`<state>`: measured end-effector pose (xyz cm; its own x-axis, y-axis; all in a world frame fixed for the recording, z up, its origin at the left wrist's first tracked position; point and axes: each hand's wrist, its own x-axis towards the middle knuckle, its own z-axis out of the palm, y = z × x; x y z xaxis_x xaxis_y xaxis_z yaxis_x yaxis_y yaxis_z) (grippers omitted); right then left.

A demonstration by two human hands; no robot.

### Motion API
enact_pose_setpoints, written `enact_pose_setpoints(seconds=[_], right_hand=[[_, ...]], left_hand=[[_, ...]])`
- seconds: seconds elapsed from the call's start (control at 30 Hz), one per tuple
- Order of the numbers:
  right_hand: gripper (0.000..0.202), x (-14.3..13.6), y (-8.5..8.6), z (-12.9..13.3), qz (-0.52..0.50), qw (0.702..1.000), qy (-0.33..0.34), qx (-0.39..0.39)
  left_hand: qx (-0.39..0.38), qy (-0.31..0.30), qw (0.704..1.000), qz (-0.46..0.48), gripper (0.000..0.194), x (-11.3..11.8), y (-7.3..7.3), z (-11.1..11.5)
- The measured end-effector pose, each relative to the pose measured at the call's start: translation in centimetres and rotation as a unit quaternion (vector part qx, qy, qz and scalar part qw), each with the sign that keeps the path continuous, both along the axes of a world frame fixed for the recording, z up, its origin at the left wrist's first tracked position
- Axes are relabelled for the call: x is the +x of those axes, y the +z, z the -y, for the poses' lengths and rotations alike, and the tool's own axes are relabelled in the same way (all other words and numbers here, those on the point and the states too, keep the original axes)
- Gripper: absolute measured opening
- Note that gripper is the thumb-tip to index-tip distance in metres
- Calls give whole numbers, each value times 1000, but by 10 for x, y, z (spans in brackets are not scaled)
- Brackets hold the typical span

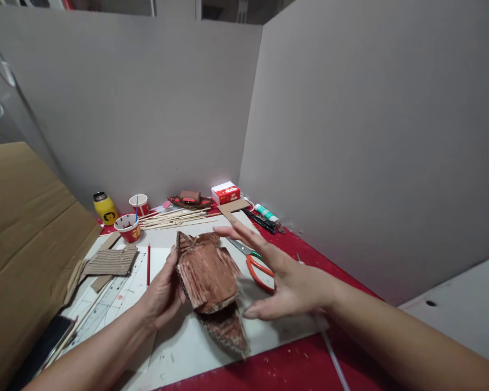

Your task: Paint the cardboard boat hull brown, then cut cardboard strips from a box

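Observation:
A brown-painted cardboard model boat [209, 274] with a curved roof over its middle is held above the white board. My left hand [165, 290] grips the boat's left side, its fingers passing behind and under the hull. Just right of the boat, my right hand [285, 277] is spread, thumb and fingers wide apart with nothing between them. Its fingertips come near the boat's far end; whether they touch it I cannot tell. Orange-handled scissors [261, 271] lie on the board, partly hidden behind my right hand.
A red pencil [149, 266], corrugated cardboard pieces [111, 261] and a large cardboard sheet [24, 222] are at left. Behind stand paper cups [128, 231], a yellow bottle [105, 209], wooden sticks [175, 218], another model boat [190, 200] and a red-white box [225, 193]. Grey panels [167, 108] enclose the table.

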<state>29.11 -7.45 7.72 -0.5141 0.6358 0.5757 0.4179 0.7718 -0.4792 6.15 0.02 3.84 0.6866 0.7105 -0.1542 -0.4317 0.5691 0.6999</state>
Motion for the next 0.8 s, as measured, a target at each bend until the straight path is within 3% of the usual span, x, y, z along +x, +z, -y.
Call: enact_pose_setpoints(seconds=[0.17, 0.4, 0.6, 0.8], right_hand=[[97, -1, -27, 14, -183, 967, -128, -124], [113, -18, -54, 8, -261, 909, -98, -311], [109, -24, -65, 7, -346, 875, -57, -334], [118, -19, -71, 8, -328, 898, -82, -283]], left_hand=[[69, 126, 989, 33, 55, -4, 10, -15], [133, 157, 978, 19, 54, -5, 10, -7], [186, 131, 974, 7, 50, -2, -3, -2], [192, 113, 975, 7, 47, -3, -9, -2]])
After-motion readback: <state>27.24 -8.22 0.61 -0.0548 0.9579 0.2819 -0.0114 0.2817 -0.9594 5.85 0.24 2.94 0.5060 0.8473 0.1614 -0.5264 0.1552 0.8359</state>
